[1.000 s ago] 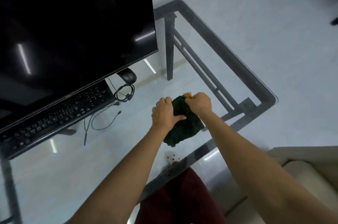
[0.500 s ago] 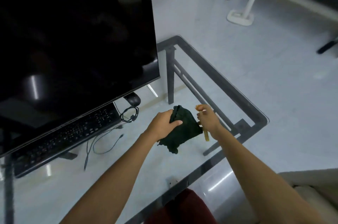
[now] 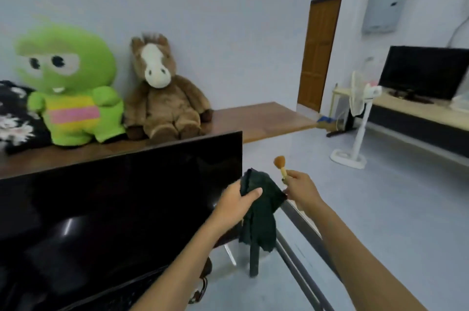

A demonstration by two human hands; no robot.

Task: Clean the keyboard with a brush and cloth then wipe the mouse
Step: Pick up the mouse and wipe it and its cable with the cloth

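Up in front of the monitor point(image 3: 114, 209), the left hand point(image 3: 234, 205) has its thumb and fingers curled round a dark green cloth point(image 3: 261, 217), which hangs down limp from the grip. Just beside it, the right hand point(image 3: 302, 190) pinches a small brush point(image 3: 280, 164) by the handle, orange bristles pointing up. Keyboard's barely visible under the monitor's bottom edge, too dark to make out. Two plush toys point(image 3: 162, 90) sit on the wooden ledge behind.
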